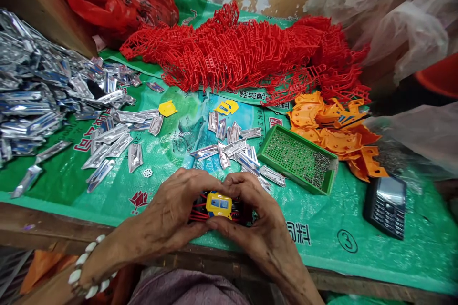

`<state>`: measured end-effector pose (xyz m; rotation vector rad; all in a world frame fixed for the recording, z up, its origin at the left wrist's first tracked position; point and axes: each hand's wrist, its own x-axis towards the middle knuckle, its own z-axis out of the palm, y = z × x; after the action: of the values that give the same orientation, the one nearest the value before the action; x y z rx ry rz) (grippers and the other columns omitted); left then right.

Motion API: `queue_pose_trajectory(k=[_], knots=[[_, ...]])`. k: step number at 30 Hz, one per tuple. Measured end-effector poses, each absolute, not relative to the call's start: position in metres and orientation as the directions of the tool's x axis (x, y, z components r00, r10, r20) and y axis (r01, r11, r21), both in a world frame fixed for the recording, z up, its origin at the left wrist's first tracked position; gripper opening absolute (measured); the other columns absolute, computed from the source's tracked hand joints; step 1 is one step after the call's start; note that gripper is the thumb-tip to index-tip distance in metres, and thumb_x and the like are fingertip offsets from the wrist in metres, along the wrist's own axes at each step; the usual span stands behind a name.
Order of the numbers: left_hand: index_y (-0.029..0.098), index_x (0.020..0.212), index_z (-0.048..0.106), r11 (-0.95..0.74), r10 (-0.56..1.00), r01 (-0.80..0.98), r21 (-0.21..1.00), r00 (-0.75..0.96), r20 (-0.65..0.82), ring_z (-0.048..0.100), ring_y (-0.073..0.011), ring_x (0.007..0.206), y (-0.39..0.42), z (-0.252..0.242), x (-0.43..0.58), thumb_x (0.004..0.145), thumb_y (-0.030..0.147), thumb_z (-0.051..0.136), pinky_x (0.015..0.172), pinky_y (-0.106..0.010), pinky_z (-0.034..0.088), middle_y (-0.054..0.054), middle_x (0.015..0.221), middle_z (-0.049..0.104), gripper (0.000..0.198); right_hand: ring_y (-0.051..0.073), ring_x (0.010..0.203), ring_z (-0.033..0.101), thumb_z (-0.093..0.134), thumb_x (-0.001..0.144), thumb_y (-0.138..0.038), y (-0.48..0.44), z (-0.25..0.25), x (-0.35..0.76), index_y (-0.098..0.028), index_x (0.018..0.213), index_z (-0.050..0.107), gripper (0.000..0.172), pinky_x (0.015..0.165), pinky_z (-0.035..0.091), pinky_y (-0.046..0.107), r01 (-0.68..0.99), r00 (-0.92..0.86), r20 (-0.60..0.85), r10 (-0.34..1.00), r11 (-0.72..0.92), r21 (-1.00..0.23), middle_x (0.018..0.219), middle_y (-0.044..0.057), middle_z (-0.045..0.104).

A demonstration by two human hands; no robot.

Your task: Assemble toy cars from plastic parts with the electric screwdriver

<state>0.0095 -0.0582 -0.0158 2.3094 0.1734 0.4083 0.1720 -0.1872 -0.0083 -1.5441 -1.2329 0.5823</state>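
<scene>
Head view: I see the left hand [171, 212] and right hand [252, 217] pressed together at the near edge of the table. Both are clamped around a yellow toy body [218, 204] seated on red and black parts (fingers hide most of it). It sits between the thumbs, just above the green sheet [322, 214]. Silver strips [232, 145] lie just beyond it. A green tray [293, 175] of screws and a phone [386, 205] are to the right, with red frames [250, 57] piled behind.

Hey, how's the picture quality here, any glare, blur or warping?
Head view: glare on the heap of shiny silver foil pieces; lens warping bows the wooden table edge; clear plastic bags upper right look smeared; left hand, right hand and the small yellow plastic toy part they grip are sharp.
</scene>
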Motion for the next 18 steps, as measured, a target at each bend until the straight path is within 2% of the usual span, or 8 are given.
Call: queue_pose_trajectory(k=[6,9,12,15,18], knots=[[0.026,0.113,0.058,-0.807,0.133,-0.058,0.587,0.952,0.277,0.058,-0.0228,0.115,-0.055,-0.007,0.017,0.100,0.022,0.056,0.094,-0.038,0.042,-0.005,0.124,0.064,0.014,0.019,0.097,0.067,0.083,0.077,-0.033,-0.188,-0.011,0.167,-0.025,0.105,0.071,0.032,0.081,0.058,0.032,0.356,0.429,0.197,0.882,0.036,-0.934,0.103,0.005,0.069],[0.024,0.107,0.063,-0.838,0.120,-0.064,0.542,0.947,0.298,0.059,-0.0236,0.112,-0.054,-0.004,0.017,0.097,0.019,0.058,0.092,-0.039,0.044,-0.007,0.121,0.066,0.012,0.020,0.100,0.069,0.084,0.075,-0.033,-0.192,-0.010,0.167,-0.024,0.104,0.073,0.032,0.085,0.059,0.033,0.336,0.438,0.163,0.884,0.007,-0.942,0.104,0.005,0.071],[0.023,0.106,0.064,-0.846,0.117,-0.078,0.528,0.938,0.326,0.061,-0.0229,0.110,-0.053,-0.003,0.017,0.096,0.018,0.061,0.091,-0.038,0.047,-0.008,0.119,0.068,0.011,0.020,0.105,0.070,0.081,0.079,-0.027,-0.195,-0.011,0.168,-0.024,0.107,0.073,0.029,0.089,0.060,0.034,0.336,0.442,0.197,0.875,0.042,-0.941,0.110,0.006,0.072],[0.023,0.108,0.064,-0.856,0.115,-0.099,0.507,0.920,0.374,0.062,-0.0230,0.108,-0.053,-0.006,0.017,0.095,0.017,0.061,0.090,-0.038,0.049,-0.008,0.116,0.069,0.014,0.020,0.107,0.071,0.079,0.080,-0.022,-0.197,-0.013,0.168,-0.024,0.110,0.073,0.030,0.092,0.060,0.034,0.412,0.416,0.268,0.869,0.083,-0.907,0.112,0.007,0.074],[0.024,0.111,0.063,-0.856,0.140,-0.105,0.506,0.895,0.423,0.063,-0.0232,0.108,-0.055,-0.013,0.016,0.094,0.016,0.062,0.093,-0.039,0.050,-0.008,0.116,0.070,0.018,0.022,0.114,0.070,0.080,0.078,-0.021,-0.202,-0.011,0.174,-0.022,0.117,0.072,0.039,0.096,0.060,0.035,0.511,0.368,0.334,0.868,0.111,-0.852,0.121,0.011,0.073]])
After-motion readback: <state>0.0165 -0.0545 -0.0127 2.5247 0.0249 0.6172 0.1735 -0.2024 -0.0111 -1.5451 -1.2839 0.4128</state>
